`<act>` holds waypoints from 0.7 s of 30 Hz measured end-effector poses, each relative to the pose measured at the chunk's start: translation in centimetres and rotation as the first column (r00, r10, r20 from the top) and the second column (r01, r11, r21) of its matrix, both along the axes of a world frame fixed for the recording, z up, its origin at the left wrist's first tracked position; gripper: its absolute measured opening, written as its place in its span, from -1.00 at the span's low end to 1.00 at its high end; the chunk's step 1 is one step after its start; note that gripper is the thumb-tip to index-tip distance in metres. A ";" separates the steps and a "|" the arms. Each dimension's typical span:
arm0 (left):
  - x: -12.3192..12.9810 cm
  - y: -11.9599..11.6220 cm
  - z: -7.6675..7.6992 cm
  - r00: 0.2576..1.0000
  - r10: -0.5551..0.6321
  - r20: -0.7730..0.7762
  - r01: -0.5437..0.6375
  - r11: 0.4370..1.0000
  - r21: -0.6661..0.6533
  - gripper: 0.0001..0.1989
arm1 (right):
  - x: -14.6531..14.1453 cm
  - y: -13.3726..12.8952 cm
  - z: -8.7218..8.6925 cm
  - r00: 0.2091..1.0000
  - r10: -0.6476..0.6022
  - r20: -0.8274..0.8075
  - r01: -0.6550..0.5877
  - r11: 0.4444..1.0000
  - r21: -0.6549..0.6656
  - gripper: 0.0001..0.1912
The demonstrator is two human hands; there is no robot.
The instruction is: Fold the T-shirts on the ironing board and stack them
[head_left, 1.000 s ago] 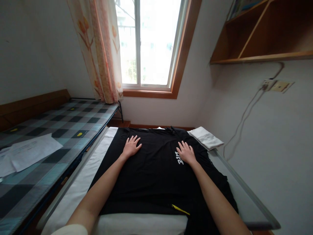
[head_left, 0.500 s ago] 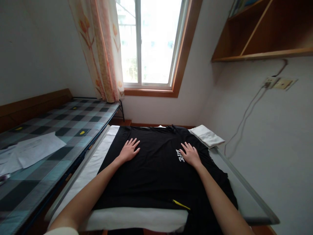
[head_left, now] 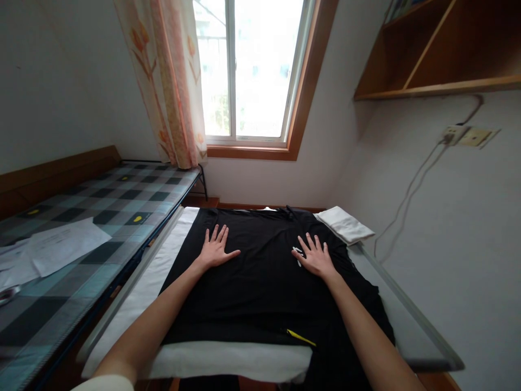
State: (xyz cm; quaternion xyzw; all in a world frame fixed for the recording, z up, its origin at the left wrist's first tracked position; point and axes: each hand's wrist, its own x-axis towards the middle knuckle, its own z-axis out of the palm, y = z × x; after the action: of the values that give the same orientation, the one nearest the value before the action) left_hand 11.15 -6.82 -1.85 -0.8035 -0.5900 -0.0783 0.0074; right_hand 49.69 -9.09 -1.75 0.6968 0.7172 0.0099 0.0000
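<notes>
Head view: we see one black garment [head_left: 260,288] spread directly beneath both hands, its long axis unclear to us. From its middle, our left hand [head_left: 214,251] lies at ten o'clock and our right hand [head_left: 318,259] at two, neither clearly nearer; both rest flat, fingers [head_left: 214,233] splayed wide, gripping nothing. One yellow strip [head_left: 301,338] shows at five o'clock. One table [head_left: 419,331] bears it all, with one folded white cloth [head_left: 345,224] at two, beyond the right hand. Toward nine, one checked bed [head_left: 81,203] holds several papers [head_left: 67,244].
</notes>
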 end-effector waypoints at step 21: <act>0.8 -0.7 -0.1 1.000 -0.002 0.003 0.002 1.000 -0.012 -0.15 | -0.5 -0.4 0.1 1.000 -0.010 -0.007 0.010 1.000 -0.005 -0.19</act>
State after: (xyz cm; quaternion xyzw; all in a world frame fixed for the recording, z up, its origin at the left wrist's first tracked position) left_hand 11.93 -7.56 -1.94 -0.8040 -0.5897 -0.0757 0.0016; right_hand 49.17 -9.45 -1.67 0.7003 0.7138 0.0060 -0.0007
